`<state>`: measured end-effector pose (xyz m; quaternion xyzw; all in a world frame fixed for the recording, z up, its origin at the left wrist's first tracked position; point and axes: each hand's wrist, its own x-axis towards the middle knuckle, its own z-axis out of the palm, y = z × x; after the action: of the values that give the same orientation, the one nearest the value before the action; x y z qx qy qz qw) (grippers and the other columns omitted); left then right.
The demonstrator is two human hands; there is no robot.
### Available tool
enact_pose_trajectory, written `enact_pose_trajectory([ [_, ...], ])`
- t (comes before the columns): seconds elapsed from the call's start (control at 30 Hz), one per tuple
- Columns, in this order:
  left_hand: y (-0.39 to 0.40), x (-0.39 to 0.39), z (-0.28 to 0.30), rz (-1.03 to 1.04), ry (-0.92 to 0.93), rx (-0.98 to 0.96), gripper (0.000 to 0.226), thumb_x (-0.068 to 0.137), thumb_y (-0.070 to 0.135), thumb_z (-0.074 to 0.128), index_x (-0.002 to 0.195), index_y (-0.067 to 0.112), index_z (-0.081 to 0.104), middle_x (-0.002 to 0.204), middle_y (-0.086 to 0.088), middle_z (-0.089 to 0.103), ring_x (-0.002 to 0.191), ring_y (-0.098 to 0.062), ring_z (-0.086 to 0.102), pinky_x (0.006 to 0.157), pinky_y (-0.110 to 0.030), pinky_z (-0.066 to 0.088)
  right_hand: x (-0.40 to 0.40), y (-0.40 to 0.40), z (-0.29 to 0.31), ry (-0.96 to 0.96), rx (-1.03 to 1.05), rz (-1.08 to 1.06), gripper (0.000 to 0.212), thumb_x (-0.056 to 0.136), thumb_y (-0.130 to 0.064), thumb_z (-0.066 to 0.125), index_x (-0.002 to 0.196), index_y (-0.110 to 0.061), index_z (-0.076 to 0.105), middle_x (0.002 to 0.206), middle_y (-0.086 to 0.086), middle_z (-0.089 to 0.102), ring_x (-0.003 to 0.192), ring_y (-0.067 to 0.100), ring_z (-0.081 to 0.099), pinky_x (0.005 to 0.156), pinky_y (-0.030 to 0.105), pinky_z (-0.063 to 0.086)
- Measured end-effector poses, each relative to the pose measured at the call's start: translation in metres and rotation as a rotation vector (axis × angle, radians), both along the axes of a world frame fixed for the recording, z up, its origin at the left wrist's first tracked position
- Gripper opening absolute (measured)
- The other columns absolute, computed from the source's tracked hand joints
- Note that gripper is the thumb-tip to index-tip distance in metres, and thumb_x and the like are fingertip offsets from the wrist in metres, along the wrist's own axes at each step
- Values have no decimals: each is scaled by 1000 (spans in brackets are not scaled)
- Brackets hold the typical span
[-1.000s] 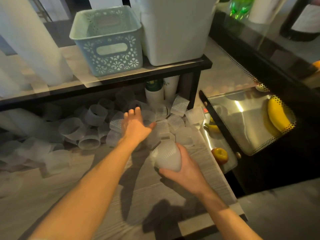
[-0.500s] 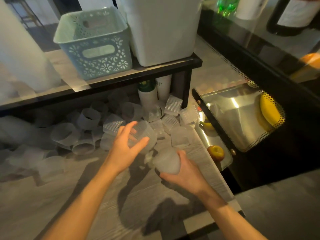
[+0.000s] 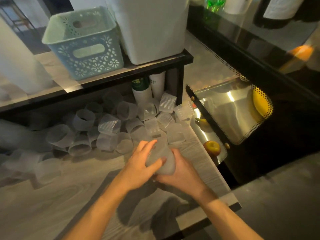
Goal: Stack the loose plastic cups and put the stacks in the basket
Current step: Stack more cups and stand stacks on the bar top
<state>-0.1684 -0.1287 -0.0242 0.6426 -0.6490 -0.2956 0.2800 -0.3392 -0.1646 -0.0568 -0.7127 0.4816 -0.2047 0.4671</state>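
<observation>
Since the earlier frame the left hand [image 3: 138,163] has come back from the pile with a cup and now meets the right hand [image 3: 180,172] over the desk [image 3: 52,196]. Both hands have their fingers curled round the same small stack of cups [image 3: 161,161]: the right fingers grip it from below, the left fingers [image 3: 147,146] wrap the upper part, probably to push the new cup down so it nests. Just beyond the left fingertips lie the loose cups [image 3: 107,125], many on their sides, under the shelf [image 3: 121,75]. The basket [image 3: 86,49] stands on that shelf, well beyond the fingers and higher. Nothing shows through its holes, so I judge the stacking is at an early stage
</observation>
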Motion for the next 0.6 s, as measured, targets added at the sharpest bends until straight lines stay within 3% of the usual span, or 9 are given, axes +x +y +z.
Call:
enact_pose_trajectory([
  [0.1, 5, -11, -12, -21, -62, -4, 102, 77, 87, 29, 147, 13, 37, 136, 14, 34, 126, 2, 30, 104, 0, 15, -2, -2, 3, 58, -46, 24, 88, 58, -53, 84, 131, -37, 38, 114, -18, 55, 105, 5, 58, 90, 29, 54],
  [0.17, 6, -15, -19, -7, 17, 41, 106, 73, 91, 29, 146, 14, 38, 136, 14, 37, 124, 8, 33, 101, 2, 16, -7, -1, 1, 115, -70, 51, 86, 61, -52, 84, 132, -30, 41, 117, -12, 56, 106, 7, 58, 90, 30, 54],
  [0.27, 8, -21, -25, -18, 106, 97, 99, 73, 90, 35, 144, 22, 40, 132, 13, 43, 122, 18, 35, 97, 3, 22, -15, 2, -3, 140, -71, 48, 80, 64, -49, 84, 129, -28, 41, 118, -11, 55, 105, 6, 57, 87, 27, 53],
  [0.37, -4, -28, -22, -14, 225, 154, 81, 78, 76, 41, 141, 25, 45, 133, 11, 47, 123, 14, 40, 99, 0, 26, -25, 2, -6, 47, -47, -14, 80, 66, -47, 86, 129, -30, 41, 119, -14, 53, 107, 3, 55, 87, 23, 52],
  [0.43, -26, -34, -19, 64, 368, 185, 58, 81, 65, 47, 126, 29, 56, 122, 11, 57, 114, 12, 51, 97, -6, 35, -32, 0, -6, -20, -54, -46, 83, 66, -48, 85, 133, -33, 38, 124, -16, 50, 113, 1, 52, 90, 23, 50],
  [0.5, -57, -36, -23, 224, 390, 201, 43, 87, 56, 54, 118, 26, 59, 104, 9, 63, 104, -4, 62, 90, -21, 48, -41, -3, -7, -35, -70, -71, 87, 65, -54, 82, 135, -39, 34, 126, -18, 47, 116, 1, 49, 93, 24, 48],
  [0.6, -94, -40, -29, 397, 285, 252, 55, 87, 56, 60, 126, 18, 56, 97, 3, 65, 95, -24, 66, 89, -46, 55, -55, -4, -4, -46, -35, -111, 89, 65, -57, 83, 134, -45, 30, 127, -20, 45, 117, 1, 47, 89, 20, 47],
])
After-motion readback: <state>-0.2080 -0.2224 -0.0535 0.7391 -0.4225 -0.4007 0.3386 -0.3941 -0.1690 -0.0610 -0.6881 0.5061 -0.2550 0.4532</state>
